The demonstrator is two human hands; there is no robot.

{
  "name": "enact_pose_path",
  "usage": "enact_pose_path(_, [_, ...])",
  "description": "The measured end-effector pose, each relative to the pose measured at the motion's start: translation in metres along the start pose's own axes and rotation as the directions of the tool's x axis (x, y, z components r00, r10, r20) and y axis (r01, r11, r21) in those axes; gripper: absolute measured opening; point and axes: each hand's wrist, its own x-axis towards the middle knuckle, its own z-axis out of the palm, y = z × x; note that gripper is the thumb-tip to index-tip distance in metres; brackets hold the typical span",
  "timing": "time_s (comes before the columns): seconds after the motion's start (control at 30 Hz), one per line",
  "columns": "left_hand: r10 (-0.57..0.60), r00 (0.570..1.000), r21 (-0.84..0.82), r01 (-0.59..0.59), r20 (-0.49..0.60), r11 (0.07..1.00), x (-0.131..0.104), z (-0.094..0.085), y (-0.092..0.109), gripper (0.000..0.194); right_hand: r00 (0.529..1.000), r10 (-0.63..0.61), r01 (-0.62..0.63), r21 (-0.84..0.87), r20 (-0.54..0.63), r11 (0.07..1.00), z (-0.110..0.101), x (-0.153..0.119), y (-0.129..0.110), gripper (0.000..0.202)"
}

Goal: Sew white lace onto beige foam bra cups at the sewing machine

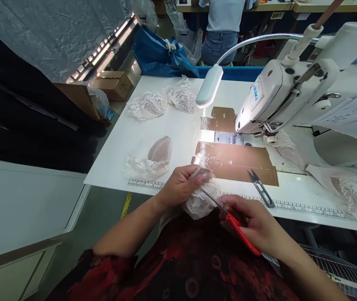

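Just in front of the table's near edge, my left hand [183, 184] pinches a white lace piece [202, 200] with sheer fabric. My right hand [249, 221] is closed around red-handled scissors [239, 232], whose blades lie against the lace, pointing toward my left fingers. How far the blades are apart is hard to see. On the table left of my hands lies another lace piece [145, 167] with a sheer beige part. Two lace cups [166, 100] rest farther back. Thread snips [261, 189] lie on the table beyond my right hand.
A white sewing machine [279, 92] stands at the right, its lamp [210, 85] hanging over the table [178, 129]. Brown taped sheets [238, 161] surround the needle area. More lace [354, 192] lies far right. A person [224, 25] sits beyond a blue bag [162, 52].
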Motion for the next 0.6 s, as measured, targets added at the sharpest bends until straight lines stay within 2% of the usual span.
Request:
enact_pose_path(0.07, [-0.009, 0.998, 0.017, 0.008, 0.056, 1.0, 0.0, -0.003, 0.001, 0.035, 0.999, 0.052, -0.053, -0.079, -0.008, 0.995, -0.01, -0.01, 0.002, 0.036])
enact_pose_path(0.13, [-0.019, 0.992, 0.03, 0.016, 0.126, 0.999, 0.0, -0.006, 0.003, 0.034, 0.993, 0.094, -0.103, -0.136, -0.068, 0.985, -0.02, -0.019, 0.004, 0.042])
enact_pose_path(0.23, [-0.043, 0.975, 0.02, 0.04, 0.217, 0.999, 0.001, -0.006, 0.005, 0.035, 0.986, 0.095, -0.122, -0.215, -0.134, 0.969, -0.03, -0.024, 0.007, 0.047])
enact_pose_path(0.4, [-0.074, 0.951, -0.037, 0.089, 0.3, 0.995, 0.002, -0.003, 0.003, 0.034, 0.995, 0.028, -0.062, -0.366, -0.097, 0.929, -0.026, -0.015, 0.007, 0.05])
enact_pose_path(0.6, [-0.072, 0.944, -0.138, 0.121, 0.321, 0.983, 0.0, 0.0, 0.0, 0.03, 0.998, 0.007, -0.031, -0.393, -0.063, 0.919, -0.018, -0.004, 0.002, 0.047])
